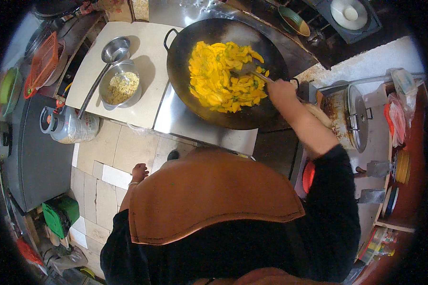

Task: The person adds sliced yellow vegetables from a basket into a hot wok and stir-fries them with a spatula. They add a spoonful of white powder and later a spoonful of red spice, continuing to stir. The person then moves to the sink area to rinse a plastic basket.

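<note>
A large black wok (pixel 196 32) stands on the steel stove, with yellow sliced food (pixel 214 78) flecked with green spread over its bottom. My right hand (pixel 282 93) grips the handle of a metal spatula (pixel 259 75) above the wok's right side. The spatula's blade rests among the yellow pieces and is partly covered by them. By my left side, my left hand (pixel 140 172) hangs over the tiled floor, fingers loosely curled with nothing in them. A brown apron (pixel 214 188) covers my front.
Left of the wok, a metal pot (pixel 105 89) of pale chopped food and a long-handled ladle (pixel 116 48) sit on a cream counter (pixel 153 46). A gas cylinder (pixel 75 126) stands below. To the right is a big lidded stockpot (pixel 339 117). A green bin (pixel 60 215) is at lower left.
</note>
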The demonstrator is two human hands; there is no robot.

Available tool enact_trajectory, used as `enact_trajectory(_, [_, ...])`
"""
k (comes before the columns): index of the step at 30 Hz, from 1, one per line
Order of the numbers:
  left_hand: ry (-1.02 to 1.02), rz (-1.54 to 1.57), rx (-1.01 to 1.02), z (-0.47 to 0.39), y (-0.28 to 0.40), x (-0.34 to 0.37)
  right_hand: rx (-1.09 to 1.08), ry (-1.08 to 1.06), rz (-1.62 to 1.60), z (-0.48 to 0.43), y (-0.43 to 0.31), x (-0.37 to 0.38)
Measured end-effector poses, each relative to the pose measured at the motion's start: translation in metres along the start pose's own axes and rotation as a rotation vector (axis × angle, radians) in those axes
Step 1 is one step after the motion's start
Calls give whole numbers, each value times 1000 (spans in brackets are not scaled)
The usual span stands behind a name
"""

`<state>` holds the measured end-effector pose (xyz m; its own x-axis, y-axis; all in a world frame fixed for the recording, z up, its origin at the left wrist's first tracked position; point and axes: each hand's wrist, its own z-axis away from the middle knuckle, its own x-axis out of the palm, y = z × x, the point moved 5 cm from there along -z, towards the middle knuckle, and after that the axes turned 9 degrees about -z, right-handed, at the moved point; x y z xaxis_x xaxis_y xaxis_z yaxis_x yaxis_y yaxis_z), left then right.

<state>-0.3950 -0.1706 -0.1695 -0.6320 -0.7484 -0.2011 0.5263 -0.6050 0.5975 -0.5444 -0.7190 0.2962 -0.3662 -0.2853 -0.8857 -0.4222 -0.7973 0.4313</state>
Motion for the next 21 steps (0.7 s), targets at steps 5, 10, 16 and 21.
enact_trajectory(5, [-79, -12, 37, -11, -10, 5, -95, 36, -165, -10, -32, -16])
enact_trajectory(10, [-37, -113, 50, -28, -41, -8, -83, -129, 194, 37, 41, -103])
enact_trajectory(16, [-92, 60, 45, -37, -69, -13, -230, -204, 42, 92, 28, -114])
enact_trajectory(21, [-48, -260, 240, -26, -33, -14, -73, 13, -269, 23, -44, -17])
